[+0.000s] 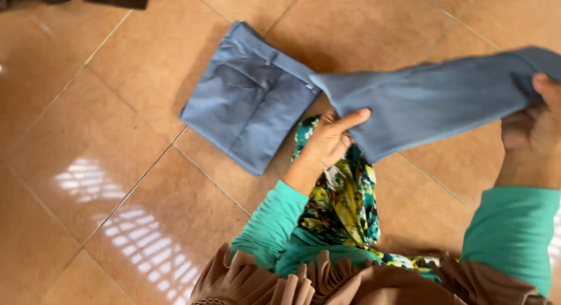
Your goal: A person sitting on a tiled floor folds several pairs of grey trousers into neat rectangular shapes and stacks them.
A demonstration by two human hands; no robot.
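While the folded upper part of the grey-blue trousers lies on the tiled floor, left hand and right hand pinch the raised leg at each end.

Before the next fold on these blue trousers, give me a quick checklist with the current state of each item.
1. Left hand grips the lifted leg at its near end: ok.
2. Right hand holds the leg's far end: ok.
3. Leg hangs without twist: cannot tell, it is blurred.
4. Folded waist part lies flat on the tiled floor: ok.
5. Patterned cloth kept away from the trousers: not ok, it lies under the lifted leg.
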